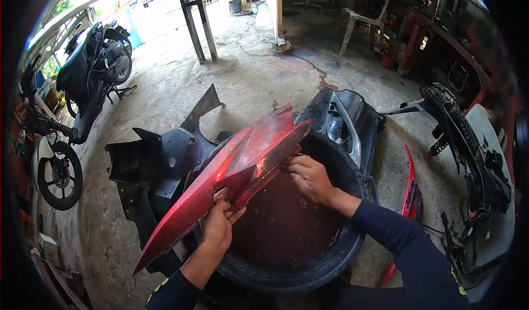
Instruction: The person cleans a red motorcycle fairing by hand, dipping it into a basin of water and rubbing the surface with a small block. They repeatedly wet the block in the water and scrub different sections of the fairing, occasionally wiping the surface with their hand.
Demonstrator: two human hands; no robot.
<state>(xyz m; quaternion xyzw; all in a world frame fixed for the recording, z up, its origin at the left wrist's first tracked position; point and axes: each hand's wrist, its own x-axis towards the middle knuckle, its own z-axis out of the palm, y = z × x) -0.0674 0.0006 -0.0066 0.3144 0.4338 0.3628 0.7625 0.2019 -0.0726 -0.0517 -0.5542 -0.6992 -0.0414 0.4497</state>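
A long red motorcycle fairing panel (237, 158), wet and scuffed, is held tilted above a round black tub (308, 281) of dark reddish-brown water (286, 222). My left hand (217, 227) grips the panel's lower edge near its middle, thumb up by a small opening. At the panel's right edge is my right hand (311, 180), its fingers curled in against the underside. What those fingers hold, if anything, is hidden behind the hand and panel edge.
Black plastic panels (160, 156) lie left of the tub, and a dark grey panel (352, 123) behind it. A slim red panel (409, 183) lies to the right, near a motorcycle frame (468, 145). A motorcycle (88, 79) stands left; a plastic chair (366, 21) stands at the back.
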